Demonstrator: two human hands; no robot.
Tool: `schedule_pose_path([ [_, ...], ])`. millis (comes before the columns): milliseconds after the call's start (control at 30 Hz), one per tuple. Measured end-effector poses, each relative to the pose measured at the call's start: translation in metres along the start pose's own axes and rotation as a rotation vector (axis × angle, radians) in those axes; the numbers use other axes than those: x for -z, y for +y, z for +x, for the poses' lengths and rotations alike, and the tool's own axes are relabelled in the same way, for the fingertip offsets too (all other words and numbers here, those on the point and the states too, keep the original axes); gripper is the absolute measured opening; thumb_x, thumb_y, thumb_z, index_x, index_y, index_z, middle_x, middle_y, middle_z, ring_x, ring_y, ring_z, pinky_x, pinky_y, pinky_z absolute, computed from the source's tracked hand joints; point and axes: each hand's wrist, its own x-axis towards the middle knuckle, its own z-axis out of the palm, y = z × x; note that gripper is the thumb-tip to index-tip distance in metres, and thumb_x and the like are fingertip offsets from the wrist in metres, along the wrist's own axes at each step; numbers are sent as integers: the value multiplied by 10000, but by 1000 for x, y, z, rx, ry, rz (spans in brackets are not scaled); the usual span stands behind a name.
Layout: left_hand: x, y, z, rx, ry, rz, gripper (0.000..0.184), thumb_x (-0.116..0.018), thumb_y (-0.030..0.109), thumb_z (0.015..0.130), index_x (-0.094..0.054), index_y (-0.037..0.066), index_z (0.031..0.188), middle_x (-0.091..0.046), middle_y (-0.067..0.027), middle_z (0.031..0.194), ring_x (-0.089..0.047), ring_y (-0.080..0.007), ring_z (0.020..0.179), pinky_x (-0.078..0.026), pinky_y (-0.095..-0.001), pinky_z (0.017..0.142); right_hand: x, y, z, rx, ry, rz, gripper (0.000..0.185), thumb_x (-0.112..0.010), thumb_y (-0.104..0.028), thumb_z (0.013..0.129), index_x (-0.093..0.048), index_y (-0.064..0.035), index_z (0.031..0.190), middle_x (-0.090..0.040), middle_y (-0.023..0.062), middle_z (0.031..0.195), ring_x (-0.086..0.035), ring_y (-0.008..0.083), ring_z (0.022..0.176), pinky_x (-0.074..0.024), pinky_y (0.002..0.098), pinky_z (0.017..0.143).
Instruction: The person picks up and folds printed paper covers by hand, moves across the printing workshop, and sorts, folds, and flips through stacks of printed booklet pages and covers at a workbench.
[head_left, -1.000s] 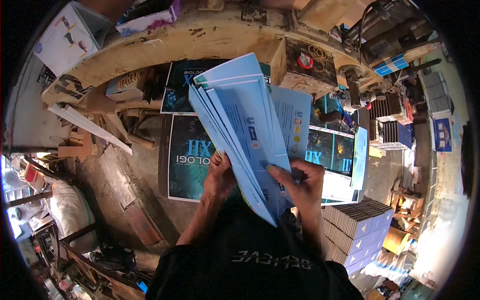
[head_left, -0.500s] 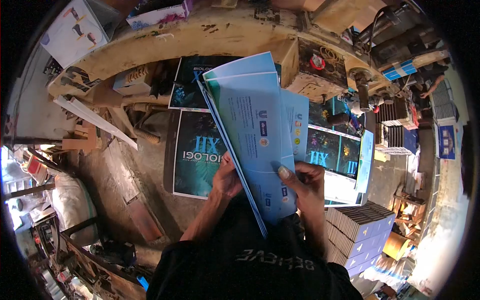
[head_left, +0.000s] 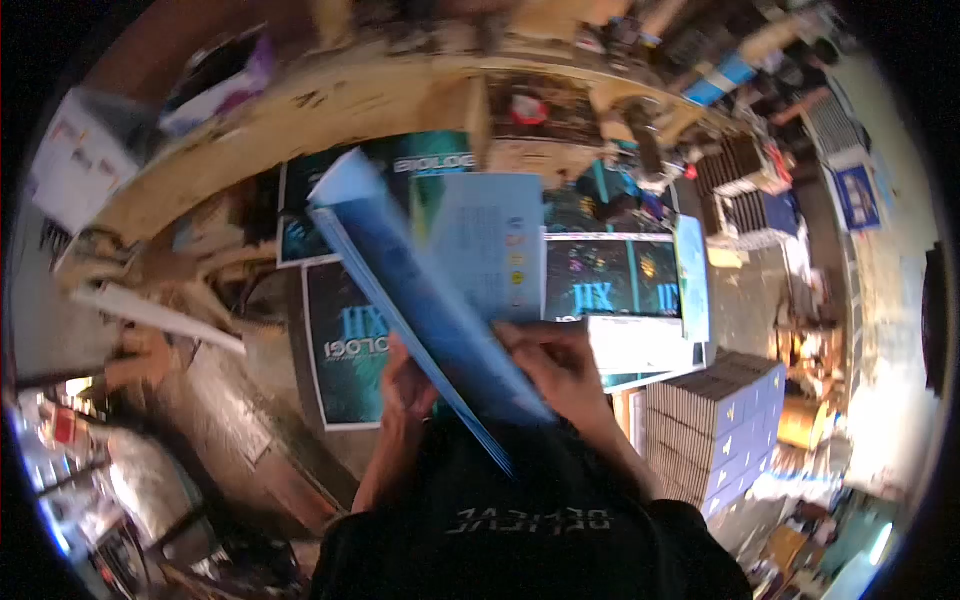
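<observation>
A slim stack of blue printed cover sheets [head_left: 430, 300] stands tilted in front of my chest, smeared by motion. My left hand [head_left: 408, 385] is closed on its left edge, with the fingers partly hidden behind it. On the other side, my right hand [head_left: 552, 362] grips the right edge, thumb and fingers bent together. Beyond the stack lies a light blue cover sheet [head_left: 480, 235] with small logos. It rests over dark green printed sheets [head_left: 345, 335] lettered "BIOLOGI XII". More such sheets [head_left: 610, 275] lie to the right, with a white paper [head_left: 635, 345] among them.
Stacked books with blue-purple covers [head_left: 715, 430] stand at my right. A worn, cream-coloured machine frame [head_left: 380, 110] curves across the far side. White strips [head_left: 165, 318] jut out at the left, and a white sack [head_left: 150, 480] sits lower left. More book piles [head_left: 745, 195] stand far right.
The held stack has turned from facing me to nearly edge-on, its upper end swinging left. My right hand has shifted left along it. The whole view has also swung.
</observation>
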Motion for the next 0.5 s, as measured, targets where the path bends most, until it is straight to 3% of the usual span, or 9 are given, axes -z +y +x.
schedule_pose_path([
  [67,7,-1,1,-47,28,117,566,-646,274,875,-408,47,1335,-529,-145,1247,-526,-272,1153,-450,-453,969,-4,8,1,346,-6,-223,246,-662,-152,845,-666,-13,1048,-687,161,893,-662,201,735,-537,324,663],
  [100,15,2,-4,14,236,161,583,-626,309,891,-389,60,1362,-497,-147,1293,-492,-281,1191,-419,-455,1002,-9,-2,-1,427,47,-363,230,-656,-133,834,-674,-29,1038,-684,183,835,-676,276,747,-553,366,678],
  [167,28,0,3,31,199,239,589,-575,399,914,-387,88,1377,-497,-132,1302,-499,-290,1173,-418,-440,994,-10,-10,-10,270,15,-540,237,-633,-103,826,-667,-54,1055,-664,207,905,-665,331,743,-556,398,671],
  [233,2,-3,19,80,220,278,583,-555,417,922,-390,89,1376,-502,-133,1290,-497,-293,1174,-417,-445,990,-4,-6,-13,457,64,-565,278,-631,-98,818,-642,-70,1094,-636,222,1032,-662,340,786,-553,416,649],
  [267,-8,-2,24,62,275,318,579,-535,434,931,-393,91,1375,-506,-134,1278,-494,-297,1175,-417,-451,986,2,7,-14,491,34,-587,473,-625,-85,814,-531,-115,1276,-586,246,1164,-660,344,855,-553,427,660],
  [300,4,4,22,49,315,472,555,-509,423,950,-390,99,1384,-484,-147,1299,-495,-302,1177,-410,-457,989,8,6,-17,491,64,-585,473,-625,-85,814,-531,-115,1276,-586,246,1164,-660,344,855,-553,427,660],
  [367,28,28,18,106,442,518,544,-519,371,957,-366,123,1417,-444,-159,1336,-450,-303,1230,-390,-459,1008,32,-2,-26,388,104,-467,699,-603,-76,839,-277,-140,1455,-546,264,1235,-643,367,932,-550,453,714],
  [433,50,48,8,-53,465,1769,397,-582,232,921,-540,77,1284,-396,-162,1370,-448,-317,1216,-453,-427,943,63,-10,-38,211,226,-328,842,-561,-34,874,-3,-103,1502,-412,282,1381,-597,436,1036,-514,461,857],
  [500,120,83,-2,-384,100,2505,365,-626,250,885,-612,34,1178,-506,-201,1281,-562,-323,1063,-494,-425,840,98,10,-42,246,366,-345,962,-604,12,838,109,-80,1478,-436,288,1363,-571,429,1093,-470,461,918],
])
